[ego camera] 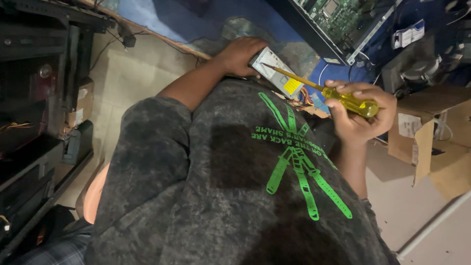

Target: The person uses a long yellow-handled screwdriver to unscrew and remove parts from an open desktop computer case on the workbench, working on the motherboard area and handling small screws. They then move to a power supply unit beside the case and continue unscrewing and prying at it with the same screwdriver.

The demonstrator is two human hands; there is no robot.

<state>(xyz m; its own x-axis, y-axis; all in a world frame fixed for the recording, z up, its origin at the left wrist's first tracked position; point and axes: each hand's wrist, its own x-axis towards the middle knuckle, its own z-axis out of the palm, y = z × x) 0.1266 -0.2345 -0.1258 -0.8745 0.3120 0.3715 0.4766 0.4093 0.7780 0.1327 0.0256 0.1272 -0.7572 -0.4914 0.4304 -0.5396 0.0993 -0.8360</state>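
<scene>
My left hand [240, 55] grips a grey metal power supply box [275, 71] with a yellow sticker and a bundle of coloured wires at its near end. My right hand [360, 113] is closed around the clear yellow handle of a screwdriver [338, 95]. The screwdriver's shaft runs up and left, and its tip rests on the top of the box close to my left fingers. My dark grey shirt with a green print fills the lower middle of the view and hides my lap.
A green circuit board in an open computer case [338, 14] lies at the top right. A brown cardboard box [436, 132] stands at the right. Dark computer cases [34, 98] are stacked at the left. A blue mat [162, 14] lies beyond.
</scene>
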